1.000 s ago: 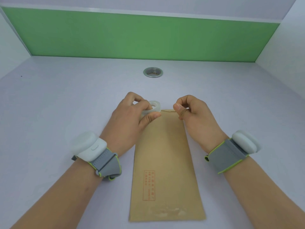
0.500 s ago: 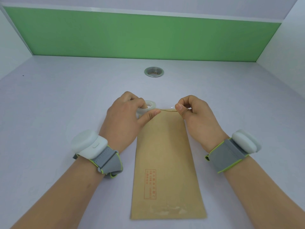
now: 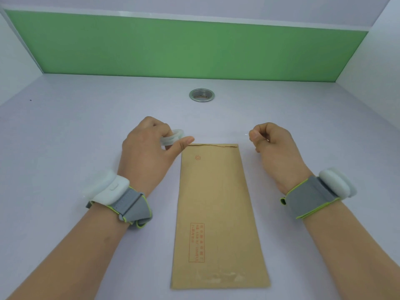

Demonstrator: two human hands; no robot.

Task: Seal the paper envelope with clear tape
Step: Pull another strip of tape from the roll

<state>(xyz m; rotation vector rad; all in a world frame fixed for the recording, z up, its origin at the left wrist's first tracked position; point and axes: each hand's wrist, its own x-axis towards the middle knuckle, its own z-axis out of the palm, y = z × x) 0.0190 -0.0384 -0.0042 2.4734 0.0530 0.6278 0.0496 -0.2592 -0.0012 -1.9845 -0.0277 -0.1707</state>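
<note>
A flat, brown paper envelope (image 3: 218,213) is lying lengthwise on the smooth table (image 3: 65,137). The left hand (image 3: 147,156), at 10 o'clock, is gripping a clear, round tape roll (image 3: 172,138); the right hand (image 3: 273,150), at 2 o'clock, is pinching the tape's end.

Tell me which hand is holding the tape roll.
The left hand holds the clear tape roll beside the envelope's far left corner. The right hand only pinches the pulled-out tape end, off the far right corner.
</note>
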